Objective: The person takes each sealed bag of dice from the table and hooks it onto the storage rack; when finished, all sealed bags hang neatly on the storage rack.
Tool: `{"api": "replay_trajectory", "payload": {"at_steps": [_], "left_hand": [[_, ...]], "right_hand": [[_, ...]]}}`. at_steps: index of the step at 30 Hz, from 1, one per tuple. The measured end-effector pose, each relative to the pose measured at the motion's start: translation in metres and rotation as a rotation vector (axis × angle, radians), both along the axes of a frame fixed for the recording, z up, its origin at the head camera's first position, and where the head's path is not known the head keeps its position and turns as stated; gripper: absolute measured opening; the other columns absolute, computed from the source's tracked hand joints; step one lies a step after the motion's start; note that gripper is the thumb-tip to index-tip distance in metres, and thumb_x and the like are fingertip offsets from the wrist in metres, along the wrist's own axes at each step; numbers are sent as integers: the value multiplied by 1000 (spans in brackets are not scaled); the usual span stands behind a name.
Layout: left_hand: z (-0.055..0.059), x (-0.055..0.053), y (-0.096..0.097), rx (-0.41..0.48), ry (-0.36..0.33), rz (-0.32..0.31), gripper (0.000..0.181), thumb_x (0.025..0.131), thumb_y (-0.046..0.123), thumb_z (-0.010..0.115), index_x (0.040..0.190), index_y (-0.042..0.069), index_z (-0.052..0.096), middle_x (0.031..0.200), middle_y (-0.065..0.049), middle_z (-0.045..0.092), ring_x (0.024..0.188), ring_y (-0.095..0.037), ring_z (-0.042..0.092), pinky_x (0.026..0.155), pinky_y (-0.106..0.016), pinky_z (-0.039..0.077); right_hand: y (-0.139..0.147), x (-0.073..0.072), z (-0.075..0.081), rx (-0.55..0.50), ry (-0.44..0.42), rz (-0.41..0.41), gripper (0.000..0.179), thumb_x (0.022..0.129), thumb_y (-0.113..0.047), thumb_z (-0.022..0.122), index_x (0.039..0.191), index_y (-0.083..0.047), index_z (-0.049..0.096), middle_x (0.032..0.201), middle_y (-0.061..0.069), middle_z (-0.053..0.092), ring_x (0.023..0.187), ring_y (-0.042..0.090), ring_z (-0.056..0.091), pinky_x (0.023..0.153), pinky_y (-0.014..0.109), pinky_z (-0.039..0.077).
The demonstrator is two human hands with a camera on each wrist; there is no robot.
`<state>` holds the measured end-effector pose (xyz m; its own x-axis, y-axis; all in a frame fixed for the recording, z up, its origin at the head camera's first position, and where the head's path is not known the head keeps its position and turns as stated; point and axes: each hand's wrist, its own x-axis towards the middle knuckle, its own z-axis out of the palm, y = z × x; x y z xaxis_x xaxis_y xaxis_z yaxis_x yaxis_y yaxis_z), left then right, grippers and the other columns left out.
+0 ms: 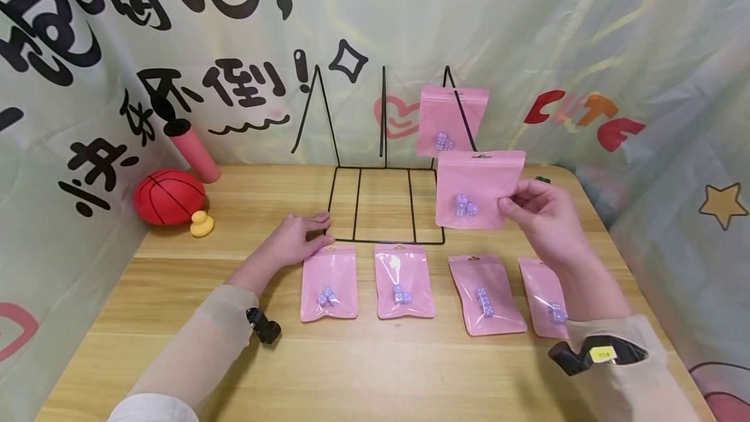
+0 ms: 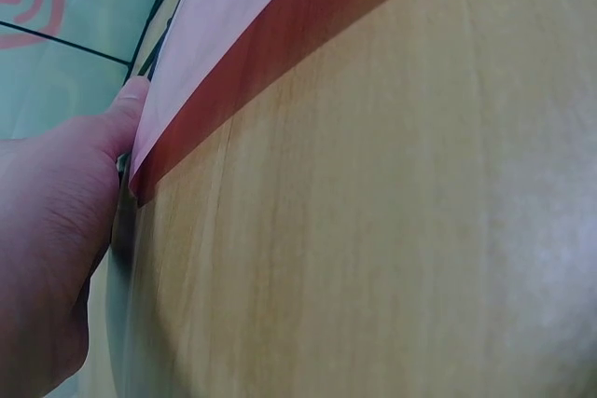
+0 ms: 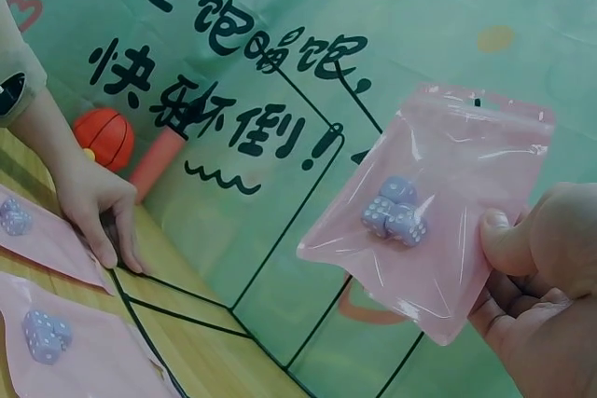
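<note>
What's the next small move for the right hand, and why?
I'd probably have the right hand ease the held bag's hole onto the right prong: in the head view they look nearly aligned, another bag appears to hang there, and the left hand touches the wire rack.

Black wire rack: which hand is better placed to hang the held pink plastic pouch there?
Probably the right hand: it pinches the pink plastic pouch near the rightmost prong of the black wire rack, while the left hand is low at its base.
</note>
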<state>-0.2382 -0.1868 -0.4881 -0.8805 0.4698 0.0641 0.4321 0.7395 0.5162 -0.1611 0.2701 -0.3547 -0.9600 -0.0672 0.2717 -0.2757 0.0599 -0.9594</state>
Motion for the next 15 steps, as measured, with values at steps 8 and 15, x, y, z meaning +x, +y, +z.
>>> {"api": "replay_trajectory", "payload": {"at_steps": [8, 15], "left_hand": [[-1, -1, -1, 2, 2, -6, 53, 102, 38, 73, 142, 4, 64, 152, -10, 54, 144, -27, 47, 120, -47, 37], [0, -1, 0, 10, 3, -13, 52, 102, 36, 74, 141, 3, 65, 151, -11, 55, 143, -28, 49, 119, -48, 38]], "right_hand": [[-6, -8, -3, -30, -18, 17, 7, 98, 8, 69, 105, 6, 71, 95, 5, 73, 84, 17, 62, 72, 18, 57], [-14, -19, -6, -56, -44, 14, 6, 98, 8, 69, 103, 5, 72, 94, 4, 74, 84, 15, 63, 71, 18, 57]]}}
